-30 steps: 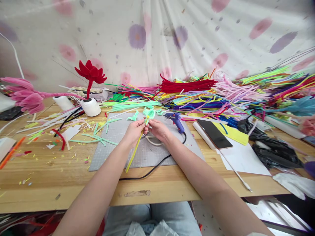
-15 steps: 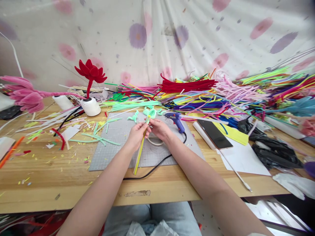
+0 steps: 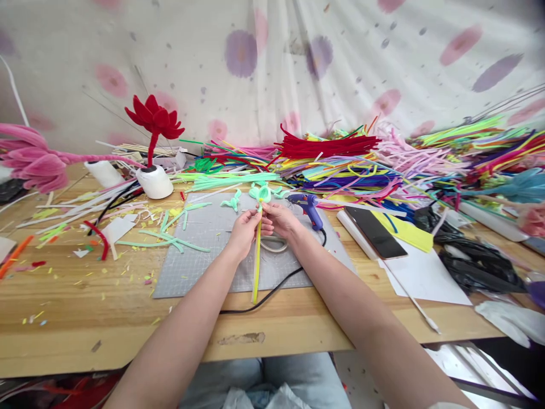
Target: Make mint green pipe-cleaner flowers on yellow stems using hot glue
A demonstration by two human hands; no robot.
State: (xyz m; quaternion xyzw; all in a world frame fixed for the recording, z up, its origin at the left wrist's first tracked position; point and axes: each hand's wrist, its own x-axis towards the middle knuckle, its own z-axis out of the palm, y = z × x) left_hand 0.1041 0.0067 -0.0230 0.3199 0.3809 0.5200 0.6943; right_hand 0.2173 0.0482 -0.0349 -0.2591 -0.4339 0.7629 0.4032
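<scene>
Head view: I have both hands above the grey cutting mat [image 3: 187, 278]. Left hand [image 3: 246, 232] pinches a yellow strip [image 3: 256, 267] near its top; the strip's lower end hangs toward the mat's near edge. Right hand [image 3: 281, 220] is closed at the base of a mint-green fuzzy flower [image 3: 260, 192], held by the mat's far edge. Purple glue gun [image 3: 314, 213]: mat's far right corner. Black-screened smartphone [image 3: 375, 233]: right of mat.

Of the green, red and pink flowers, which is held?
The green flower, its yellow stem pinched by left hand and right hand; the red flower and pink flower sit untouched, farther left.
</scene>
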